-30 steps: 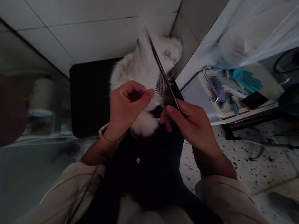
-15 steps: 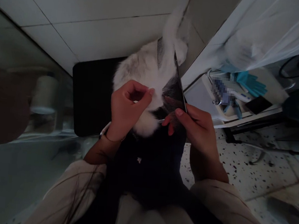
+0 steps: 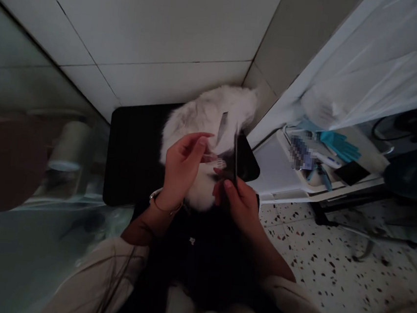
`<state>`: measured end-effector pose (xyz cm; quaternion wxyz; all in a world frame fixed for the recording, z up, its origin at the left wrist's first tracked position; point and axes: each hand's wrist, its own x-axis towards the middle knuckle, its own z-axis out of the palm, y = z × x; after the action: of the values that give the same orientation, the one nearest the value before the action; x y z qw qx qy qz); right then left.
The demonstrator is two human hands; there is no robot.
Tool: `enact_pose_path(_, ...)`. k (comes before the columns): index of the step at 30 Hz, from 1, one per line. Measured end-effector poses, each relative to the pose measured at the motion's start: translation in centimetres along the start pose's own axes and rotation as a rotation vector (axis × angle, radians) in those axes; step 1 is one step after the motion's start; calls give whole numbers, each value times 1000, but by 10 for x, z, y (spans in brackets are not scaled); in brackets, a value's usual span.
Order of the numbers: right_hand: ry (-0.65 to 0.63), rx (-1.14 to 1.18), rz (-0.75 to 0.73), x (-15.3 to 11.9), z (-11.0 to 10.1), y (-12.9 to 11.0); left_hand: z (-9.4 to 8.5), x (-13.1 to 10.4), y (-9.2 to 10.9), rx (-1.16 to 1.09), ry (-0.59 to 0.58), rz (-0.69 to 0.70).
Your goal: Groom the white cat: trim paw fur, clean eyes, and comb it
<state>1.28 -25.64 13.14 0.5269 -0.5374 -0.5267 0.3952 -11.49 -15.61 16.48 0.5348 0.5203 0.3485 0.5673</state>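
Observation:
A white furry animal (image 3: 205,112) lies on a black mat (image 3: 135,154) against the tiled wall. My right hand (image 3: 243,199) grips a dark comb (image 3: 235,154) by its lower end; the comb stands nearly upright beside the fur and is blurred. My left hand (image 3: 184,161), with a bracelet at the wrist, is over the animal's near side. Its thumb and fingertips are pinched together at the fur, and what they hold is too small to make out.
On the right, a white tray (image 3: 271,192) bears teal gloves (image 3: 340,145), blue-handled tools and a dark flat square. Behind it hangs a translucent plastic sheet. A pale cylinder (image 3: 70,145) stands at the left behind glass.
The comb in my right hand has moved left and down and stands more upright. My left hand stays pinched near the fur. The whole view has shifted, showing more wall.

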Motion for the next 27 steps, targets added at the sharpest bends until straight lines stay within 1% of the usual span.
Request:
enact_pose_path(2, -20, -69, -7, 1, 5, 5, 0, 2, -1, -28, -31, 11)
enact_pose_path(4, -56, -129, -2, 3, 8, 9, -1, 4, -4, -14, -38, 27)
enact_pose_path(6, -101, -138, 51, 5, 9, 13, -1, 6, -9, -20, -63, -14)
enact_pose_path(10, -193, 9, 234, 6, 10, 23, -5, 7, -21, -113, -181, -155)
enact_pose_path(13, -218, 137, 262, 5, 10, 30, -8, 8, -26, -157, -229, -205)
enact_pose_path(17, -264, 301, 294, 1, 11, 31, -9, 7, -25, -151, -206, -225)
enact_pose_path(20, -277, 340, 325, 0, 9, 28, -9, 6, -24, -101, -189, -203)
enact_pose_path(23, -279, 324, 324, 3, 6, 24, -8, 4, -26, -47, -156, -152)
enact_pose_path(27, -314, 195, 264, 9, 3, 21, -5, 3, -29, -41, -106, -107)
